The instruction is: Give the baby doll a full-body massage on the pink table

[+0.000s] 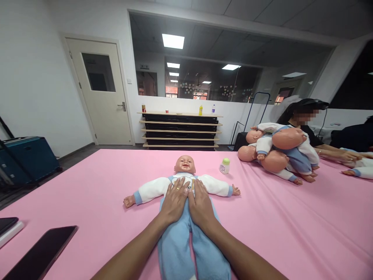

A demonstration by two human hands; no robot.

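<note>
A baby doll lies on its back on the pink-covered table, head away from me and arms spread out to the sides. It wears a white top with blue cuffs and light blue trousers. My left hand rests flat on the doll's chest and belly, fingers stretched out, a ring on one finger. Beside it my right hand lies flat on the other half of the chest. The two hands nearly meet at the middle. Neither one grips anything.
Right of the doll's head stands a small white bottle with a green cap. Several more dolls are piled at the right, near a seated person handling another doll. A dark phone lies front left. Beyond the table are a suitcase and shelves.
</note>
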